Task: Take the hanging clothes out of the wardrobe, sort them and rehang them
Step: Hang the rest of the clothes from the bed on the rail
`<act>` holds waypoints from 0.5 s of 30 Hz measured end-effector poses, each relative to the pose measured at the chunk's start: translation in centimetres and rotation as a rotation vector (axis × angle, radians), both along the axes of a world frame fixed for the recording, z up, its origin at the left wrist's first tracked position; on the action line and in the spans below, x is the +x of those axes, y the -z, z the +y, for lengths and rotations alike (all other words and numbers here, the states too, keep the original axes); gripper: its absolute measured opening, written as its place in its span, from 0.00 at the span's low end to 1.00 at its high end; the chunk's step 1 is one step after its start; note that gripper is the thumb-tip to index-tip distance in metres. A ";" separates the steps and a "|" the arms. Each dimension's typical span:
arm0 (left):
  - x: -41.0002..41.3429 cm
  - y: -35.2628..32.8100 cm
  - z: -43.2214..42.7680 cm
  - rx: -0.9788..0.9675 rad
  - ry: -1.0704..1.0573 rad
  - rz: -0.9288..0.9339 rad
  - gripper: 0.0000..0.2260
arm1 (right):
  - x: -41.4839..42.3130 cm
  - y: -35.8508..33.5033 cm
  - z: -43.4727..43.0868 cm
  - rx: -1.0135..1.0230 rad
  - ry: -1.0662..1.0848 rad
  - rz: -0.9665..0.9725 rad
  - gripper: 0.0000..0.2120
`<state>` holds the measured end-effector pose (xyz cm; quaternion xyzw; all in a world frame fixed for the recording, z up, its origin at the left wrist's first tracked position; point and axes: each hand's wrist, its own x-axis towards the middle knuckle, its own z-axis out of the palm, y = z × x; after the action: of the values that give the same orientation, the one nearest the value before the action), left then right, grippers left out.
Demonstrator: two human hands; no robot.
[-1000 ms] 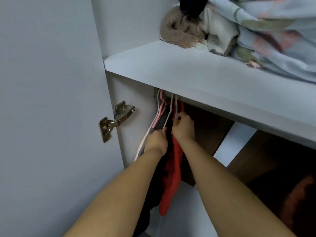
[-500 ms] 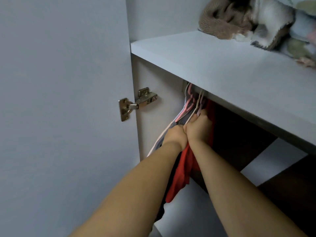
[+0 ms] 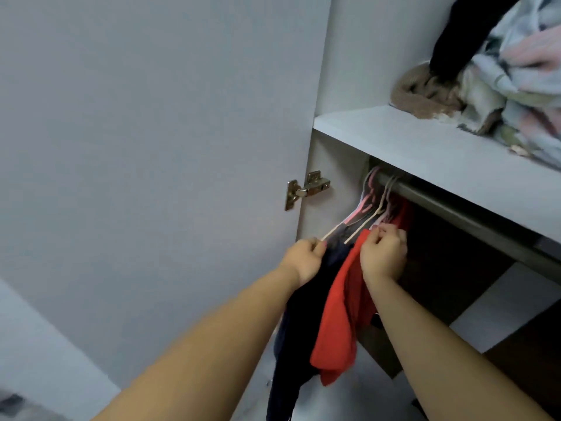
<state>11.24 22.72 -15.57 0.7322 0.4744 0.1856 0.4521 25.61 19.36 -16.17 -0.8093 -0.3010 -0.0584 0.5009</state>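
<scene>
Red top + dark garment hang on hangers, bunched at left end of rail. Your right hand pinches red shoulder, left hand grips one hanger's tip, prob spreading them apart to unhook one

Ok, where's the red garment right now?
Head view, centre: the red garment hangs below the rail, right of the dark garment, its top gripped by the right hand.

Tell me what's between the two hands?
In the head view, a dark garment and the edge of a red garment hang between the left hand and right hand, under a pale hanger arm.
</scene>
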 end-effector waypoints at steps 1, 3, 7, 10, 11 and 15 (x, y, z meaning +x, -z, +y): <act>-3.1 0.1 -0.6 0.010 -0.014 0.033 0.15 | -2.3 0.2 -0.4 -0.022 -0.039 -0.003 0.09; -8.5 0.2 -1.7 0.014 -0.028 0.115 0.14 | -5.8 0.8 -1.2 -0.125 -0.102 -0.026 0.11; -22.6 0.5 -5.7 -0.039 -0.091 0.147 0.15 | -17.4 1.4 -2.9 -0.221 -0.259 -0.017 0.13; -31.8 0.4 -10.5 -0.143 -0.094 0.043 0.14 | -27.9 1.5 -4.5 -0.214 -0.425 0.030 0.13; -34.7 0.4 -12.1 -0.152 -0.145 0.021 0.13 | -31.3 1.6 -5.2 -0.212 -0.483 0.043 0.14; -46.4 1.7 -17.3 -0.126 -0.422 -0.033 0.15 | -43.7 1.6 -8.9 -0.200 -0.651 0.056 0.14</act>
<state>-35.13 5.47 -17.25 0.5838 0.6204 0.2579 0.4558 -18.14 10.42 -17.79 -0.7172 -0.5340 0.1565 0.4194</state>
